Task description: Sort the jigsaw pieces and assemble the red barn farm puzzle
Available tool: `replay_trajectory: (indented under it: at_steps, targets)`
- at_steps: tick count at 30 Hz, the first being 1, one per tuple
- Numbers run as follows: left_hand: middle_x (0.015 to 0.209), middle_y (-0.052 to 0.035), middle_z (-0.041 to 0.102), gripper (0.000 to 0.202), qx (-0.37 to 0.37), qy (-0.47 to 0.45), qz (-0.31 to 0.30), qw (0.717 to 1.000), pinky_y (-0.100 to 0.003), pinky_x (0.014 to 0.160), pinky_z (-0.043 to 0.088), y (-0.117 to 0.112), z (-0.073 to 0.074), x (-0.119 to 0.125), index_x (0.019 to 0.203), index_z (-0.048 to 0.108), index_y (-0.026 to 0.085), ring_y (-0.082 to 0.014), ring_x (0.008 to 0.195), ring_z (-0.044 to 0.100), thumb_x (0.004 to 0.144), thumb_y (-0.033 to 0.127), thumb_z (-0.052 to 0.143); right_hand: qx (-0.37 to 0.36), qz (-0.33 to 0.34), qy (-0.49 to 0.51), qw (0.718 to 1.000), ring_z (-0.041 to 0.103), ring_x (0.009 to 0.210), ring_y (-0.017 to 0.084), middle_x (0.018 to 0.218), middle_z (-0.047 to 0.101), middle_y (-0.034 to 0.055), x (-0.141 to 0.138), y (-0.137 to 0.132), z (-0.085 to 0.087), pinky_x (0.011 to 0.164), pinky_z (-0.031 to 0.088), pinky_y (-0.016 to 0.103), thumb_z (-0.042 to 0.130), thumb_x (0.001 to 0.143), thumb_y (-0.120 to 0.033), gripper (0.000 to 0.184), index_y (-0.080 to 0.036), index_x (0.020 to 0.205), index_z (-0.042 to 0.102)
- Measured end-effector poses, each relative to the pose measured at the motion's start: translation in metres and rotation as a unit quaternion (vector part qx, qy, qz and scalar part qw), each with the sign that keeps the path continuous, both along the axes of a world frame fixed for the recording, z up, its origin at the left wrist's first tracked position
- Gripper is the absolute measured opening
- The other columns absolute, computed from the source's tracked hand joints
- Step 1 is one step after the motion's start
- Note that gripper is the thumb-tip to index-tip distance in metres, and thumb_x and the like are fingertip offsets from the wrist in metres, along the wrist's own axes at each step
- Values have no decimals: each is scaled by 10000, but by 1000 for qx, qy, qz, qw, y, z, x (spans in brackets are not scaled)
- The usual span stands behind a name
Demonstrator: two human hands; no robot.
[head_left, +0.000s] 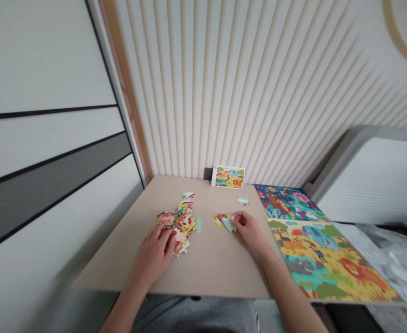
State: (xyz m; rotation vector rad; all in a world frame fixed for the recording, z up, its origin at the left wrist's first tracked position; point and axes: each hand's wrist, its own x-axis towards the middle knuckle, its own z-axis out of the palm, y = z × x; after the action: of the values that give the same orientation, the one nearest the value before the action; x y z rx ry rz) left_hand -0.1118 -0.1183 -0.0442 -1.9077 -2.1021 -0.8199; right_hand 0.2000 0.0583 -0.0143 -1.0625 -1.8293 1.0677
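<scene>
A heap of loose colourful puzzle pieces (182, 219) lies on the beige table (206, 263), left of centre. My left hand (155, 253) rests on the near end of that heap, fingers spread flat over the pieces. My right hand (247, 230) is curled at the table's middle, its fingertips pinched on a pale green puzzle piece (228, 223) beside a small joined cluster of pieces (220, 219). One stray piece (243, 200) lies further back on the table.
A small reference picture card (227, 177) leans against the ribbed wall at the table's back edge. Two finished animal puzzles, one with a lion (328, 259) and one darker (286, 202), lie at the right. A grey padded surface (390, 180) stands beyond them.
</scene>
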Motion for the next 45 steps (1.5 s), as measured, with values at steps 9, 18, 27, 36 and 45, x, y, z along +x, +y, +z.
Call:
replay_trajectory:
  at_steps: [9,18,27,36,45]
  targets:
    - [1401,-110,555,326,-7,15,2,1000,-480,1059,480,-1,2,1,1226,635,224,-298,1234,570,993,381,470,-74,-3,132,988,687,771,186,912,646,2,-1,-5,13,740,569,335,726,775,-355,575,-217,1311,567]
    - [1415,-105,556,429,-16,36,26,999,-461,1024,498,1,-6,-7,1391,550,244,-289,1246,567,981,206,429,-20,-44,71,996,592,653,164,736,615,-8,1,0,6,583,464,267,709,782,-410,485,-167,1199,674]
    - [1459,-132,513,567,-22,30,22,999,-496,1059,460,-5,13,8,1419,509,237,-328,1301,511,931,520,567,-3,-51,56,997,553,624,154,758,616,2,-5,-7,14,576,430,271,701,794,-444,501,-153,1200,664]
    - [1446,-115,527,493,-28,21,35,999,-469,1053,457,-6,13,9,1400,533,262,-310,1296,524,952,469,538,-2,-12,38,999,539,608,144,682,559,-29,-11,-13,9,568,416,256,697,811,-447,478,-161,1192,664]
    - [1455,-133,524,511,-35,41,59,997,-474,1038,453,-6,13,9,1468,439,242,-315,1299,524,999,443,471,-23,-41,93,995,627,645,196,709,680,15,-7,-8,8,572,422,267,703,807,-550,440,-192,1029,578]
